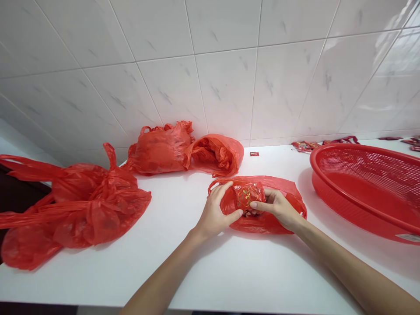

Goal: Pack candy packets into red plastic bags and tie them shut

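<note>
Apparently a packet is being handled: left of the basket, the right hand pinches it over a bag; the left hand curves alongside, its grip unclear to me. Moving it seems to call for a steady pinch. Farther left of the basket slump the rear bags.

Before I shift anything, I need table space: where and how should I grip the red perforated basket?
Probably by the near-left rim of the red perforated basket, coming from the left with the right hand: the rim stands above the white table and the basket narrows below.
</note>
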Demonstrator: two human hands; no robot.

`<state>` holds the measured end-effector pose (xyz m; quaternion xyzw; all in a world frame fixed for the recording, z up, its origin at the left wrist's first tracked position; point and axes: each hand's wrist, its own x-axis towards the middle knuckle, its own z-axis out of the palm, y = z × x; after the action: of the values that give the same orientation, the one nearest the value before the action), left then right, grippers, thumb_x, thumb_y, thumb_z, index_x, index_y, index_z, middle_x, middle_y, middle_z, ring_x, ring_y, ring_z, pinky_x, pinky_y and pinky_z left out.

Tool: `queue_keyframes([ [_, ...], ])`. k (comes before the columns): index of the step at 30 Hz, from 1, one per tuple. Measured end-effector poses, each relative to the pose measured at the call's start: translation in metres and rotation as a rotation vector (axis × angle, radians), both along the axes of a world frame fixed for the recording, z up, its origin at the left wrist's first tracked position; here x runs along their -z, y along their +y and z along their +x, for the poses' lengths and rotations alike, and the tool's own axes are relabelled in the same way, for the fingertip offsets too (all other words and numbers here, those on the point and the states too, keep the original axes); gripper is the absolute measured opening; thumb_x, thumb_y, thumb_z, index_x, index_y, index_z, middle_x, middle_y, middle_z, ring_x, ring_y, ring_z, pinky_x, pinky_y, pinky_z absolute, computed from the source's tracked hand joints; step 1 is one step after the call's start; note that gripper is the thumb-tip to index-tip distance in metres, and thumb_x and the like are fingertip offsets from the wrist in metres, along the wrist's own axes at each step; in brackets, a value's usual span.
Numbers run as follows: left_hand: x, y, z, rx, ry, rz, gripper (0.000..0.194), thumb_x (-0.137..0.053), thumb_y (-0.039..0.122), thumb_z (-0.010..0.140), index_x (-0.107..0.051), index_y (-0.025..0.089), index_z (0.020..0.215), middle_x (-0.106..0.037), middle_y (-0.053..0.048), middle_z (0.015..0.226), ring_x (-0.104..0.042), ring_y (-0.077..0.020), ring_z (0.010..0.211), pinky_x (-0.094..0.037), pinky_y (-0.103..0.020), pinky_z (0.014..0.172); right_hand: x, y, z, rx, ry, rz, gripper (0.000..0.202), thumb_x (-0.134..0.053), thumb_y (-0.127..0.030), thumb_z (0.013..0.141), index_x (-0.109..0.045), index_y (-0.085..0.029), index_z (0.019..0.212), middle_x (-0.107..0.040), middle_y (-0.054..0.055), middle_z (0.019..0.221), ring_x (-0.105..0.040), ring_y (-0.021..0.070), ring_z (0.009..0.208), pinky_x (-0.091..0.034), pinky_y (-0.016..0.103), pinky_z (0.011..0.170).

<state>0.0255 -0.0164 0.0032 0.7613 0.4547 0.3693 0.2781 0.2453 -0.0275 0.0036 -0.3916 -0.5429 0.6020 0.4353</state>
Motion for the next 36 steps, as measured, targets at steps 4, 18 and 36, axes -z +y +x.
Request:
queue_keyframes([
  [4, 0.001, 0.000, 0.000, 0.003, 0.041, 0.077, 0.075, -0.075, 0.026, 0.075, -0.047, 0.025, 0.145, -0.053, -0.012, 0.148, -0.045, -0.0331, 0.141, -0.038, -0.053, 0.116, -0.004, 0.003, 0.004, 0.092, -0.133, 0.130, 0.033, -0.075, -0.047, 0.081, -0.075, -0.017, 0.095, -0.078, 0.007, 0.092, -0.073, 0.0255, 0.084, -0.058, 0.038, 0.076],
  [18, 0.012, -0.002, 0.006, 0.005, 0.259, 0.106, 0.074, -0.074, 0.027, 0.075, -0.049, 0.025, 0.145, -0.041, -0.014, 0.153, -0.030, -0.0375, 0.147, -0.029, -0.059, 0.119, 0.017, 0.019, 0.028, 0.352, -0.829, 0.671, 0.025, -0.052, -0.024, 0.088, -0.069, -0.023, 0.106, -0.077, 0.008, 0.108, -0.072, 0.0280, 0.101, -0.057, 0.042, 0.087],
  [36, 0.008, -0.006, 0.007, 0.043, 0.363, 0.024, 0.081, -0.074, 0.028, 0.073, -0.043, 0.029, 0.149, -0.038, -0.013, 0.149, -0.029, -0.0398, 0.145, -0.029, -0.061, 0.118, 0.024, 0.008, 0.008, 0.107, -1.042, 0.787, 0.027, -0.073, -0.026, 0.084, -0.072, -0.022, 0.111, -0.059, 0.016, 0.136, -0.059, 0.0337, 0.122, -0.052, 0.049, 0.097],
])
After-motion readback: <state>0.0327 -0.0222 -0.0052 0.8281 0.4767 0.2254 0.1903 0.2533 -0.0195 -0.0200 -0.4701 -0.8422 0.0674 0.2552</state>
